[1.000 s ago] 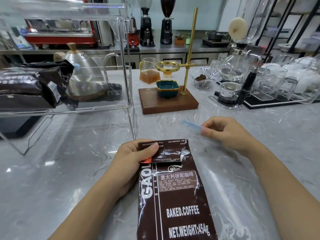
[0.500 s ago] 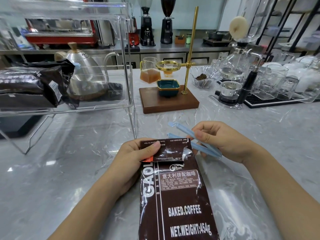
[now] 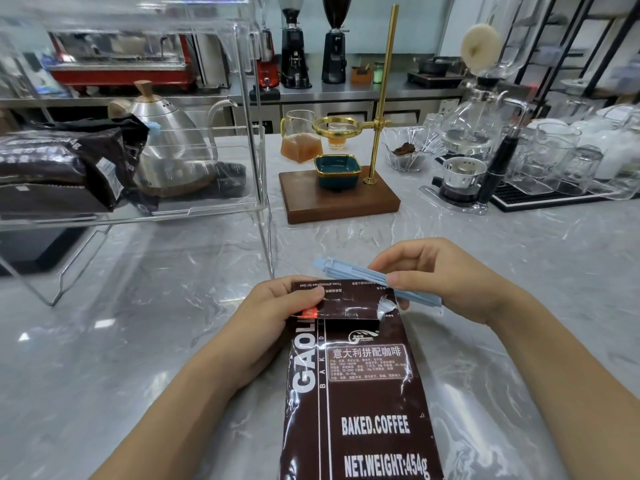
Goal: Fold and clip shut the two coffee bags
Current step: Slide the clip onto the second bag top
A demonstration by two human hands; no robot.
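On the marble counter (image 3: 138, 341) right in front of me, at six o'clock, I am pinning down the brown coffee bag (image 3: 360, 393), which is lying flat with its printed face up. My left hand (image 3: 277, 317) is gripping the folded-over top flap (image 3: 346, 301), thumb pressed on the fold and fingers curled behind it, so the fold is made and held. My right hand (image 3: 446, 282), at about one o'clock from the flap, is pinching a light blue sealing clip (image 3: 367, 277) between thumb and fingertips; the clip is lying just beyond the fold, its tip pointing toward ten o'clock, and it is not yet on the bag. Its two bars look close together, though I cannot tell whether it is latched. Judging from this, folding on this bag is finished and clipping is the step I am working on: the clip probably has to open and slide across the full width of the flap, past the torn silver corner (image 3: 384, 306) at its right edge. At ten o'clock, on the clear acrylic shelf (image 3: 194, 211), a second dark coffee bag (image 3: 69, 168) is resting with something light blue (image 3: 152, 125) at its folded end, likely a clip, so that one is probably done already.
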